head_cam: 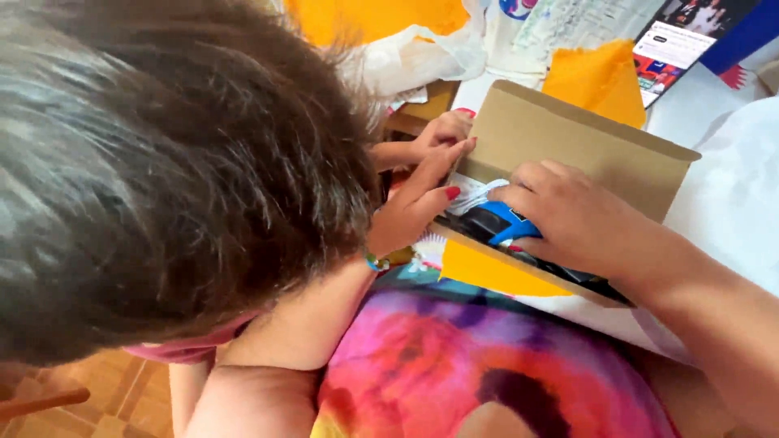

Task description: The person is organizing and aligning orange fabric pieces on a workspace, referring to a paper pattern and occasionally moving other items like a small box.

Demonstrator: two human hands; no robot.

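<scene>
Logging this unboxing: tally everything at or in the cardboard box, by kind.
Cardboard box: 1
Right hand, reaching into the box: 1
Other person's red-nailed hands: 2
Blue-and-black item inside: 1
Total: 5

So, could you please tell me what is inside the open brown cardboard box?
Inside the open brown cardboard box lie a blue and black object and white wrapping. The right hand covers the rest.
</scene>
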